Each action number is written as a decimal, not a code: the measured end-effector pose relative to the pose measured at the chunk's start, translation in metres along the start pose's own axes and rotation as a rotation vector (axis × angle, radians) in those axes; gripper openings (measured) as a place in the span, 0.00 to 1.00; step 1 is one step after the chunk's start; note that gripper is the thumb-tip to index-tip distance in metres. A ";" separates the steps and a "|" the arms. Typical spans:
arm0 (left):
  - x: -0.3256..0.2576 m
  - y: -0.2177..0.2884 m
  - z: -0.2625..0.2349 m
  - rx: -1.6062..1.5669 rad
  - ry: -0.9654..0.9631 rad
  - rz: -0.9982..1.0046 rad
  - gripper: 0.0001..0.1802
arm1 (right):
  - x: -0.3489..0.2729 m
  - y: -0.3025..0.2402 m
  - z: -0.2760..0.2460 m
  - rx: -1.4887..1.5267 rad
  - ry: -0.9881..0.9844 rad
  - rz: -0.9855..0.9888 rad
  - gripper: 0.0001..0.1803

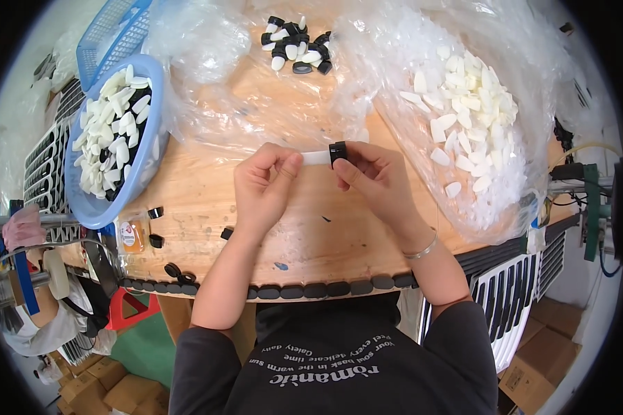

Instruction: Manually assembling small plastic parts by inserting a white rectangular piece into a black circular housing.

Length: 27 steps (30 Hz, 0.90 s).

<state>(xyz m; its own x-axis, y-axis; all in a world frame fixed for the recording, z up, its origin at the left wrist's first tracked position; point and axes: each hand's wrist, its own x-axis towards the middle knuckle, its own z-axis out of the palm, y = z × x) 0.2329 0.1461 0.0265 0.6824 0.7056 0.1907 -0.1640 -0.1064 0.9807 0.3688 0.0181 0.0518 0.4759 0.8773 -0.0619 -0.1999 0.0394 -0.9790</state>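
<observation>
Left hand: closed on the left end of a white plastic piece, thumb and fingers pinching it above the middle of the wooden table.
Right hand: fingertips clamped on a small black ring that sits on the right end of the white piece; a metal bangle is on the wrist.
White piece and ring: held level between the two hands, off the tabletop, about midway between the table's far and near edges.
Near edge: a row of black pads runs along the curved rim; a few loose black rings lie by the near-left corner.
Left edge: a blue basin of finished white-and-black pieces overhangs the rim, with a blue basket behind it.
Far edge: a small heap of black-capped white pieces lies on clear plastic sheeting.
Right edge: a clear bag of white parts fills that side up to the rim.
Open room: bare wood lies below and between the forearms, from the hands down to the near rim.
</observation>
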 end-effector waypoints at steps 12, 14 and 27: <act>-0.002 0.003 0.007 -0.068 -0.153 -0.259 0.08 | 0.002 0.011 0.004 0.028 -0.019 -0.039 0.12; -0.002 0.001 0.006 -0.112 -0.111 -0.220 0.08 | -0.001 0.005 0.003 0.042 -0.117 0.077 0.12; -0.004 0.027 -0.029 0.269 -0.041 -0.072 0.18 | 0.038 -0.023 0.012 -0.463 -0.221 0.164 0.12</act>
<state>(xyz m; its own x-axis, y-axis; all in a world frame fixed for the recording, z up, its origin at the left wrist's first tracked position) 0.2053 0.1607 0.0513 0.7147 0.6897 0.1160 0.0774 -0.2429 0.9670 0.3811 0.0564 0.0745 0.2685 0.9360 -0.2277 0.1656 -0.2777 -0.9463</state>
